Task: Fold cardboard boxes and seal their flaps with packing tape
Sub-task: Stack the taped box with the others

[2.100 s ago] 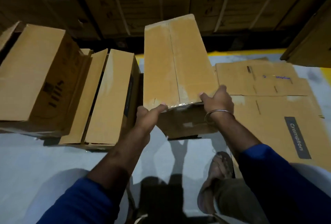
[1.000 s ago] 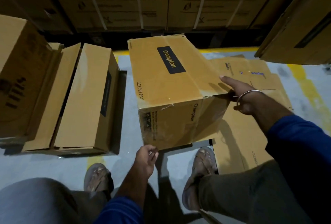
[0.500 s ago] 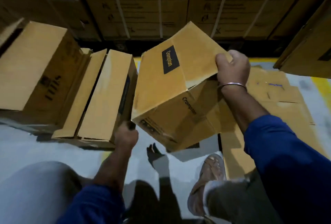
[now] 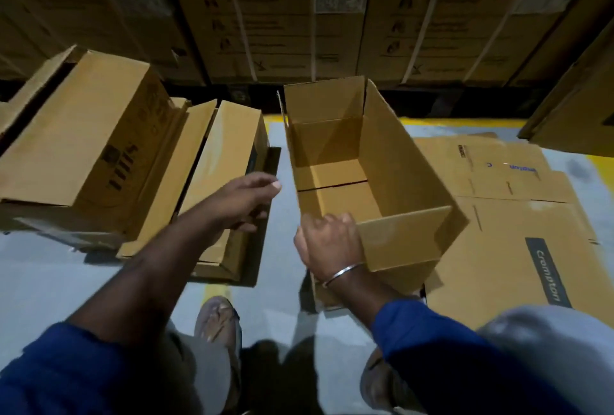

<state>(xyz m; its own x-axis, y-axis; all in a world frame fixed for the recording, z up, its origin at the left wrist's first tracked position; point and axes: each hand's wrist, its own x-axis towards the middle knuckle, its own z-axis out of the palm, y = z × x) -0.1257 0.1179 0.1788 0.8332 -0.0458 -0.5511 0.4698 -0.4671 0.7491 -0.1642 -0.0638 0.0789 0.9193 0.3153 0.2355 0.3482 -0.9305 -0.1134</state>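
The open box [image 4: 365, 175] stood mouth-up on the floor [image 4: 50, 275], my right hand [image 4: 329, 242] gripping its near flap, my left hand [image 4: 247, 198] loose and holding nothing beside it; I judged it light, stiff-walled, best held by the rims.

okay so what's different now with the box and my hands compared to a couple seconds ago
The box was turned over: its taped side faced up, now it stands open side up on the floor. The right hand moved from the far corner to grip the near flap. The left hand let go and hangs free. The boxes on the left and the flat cardboard stayed.
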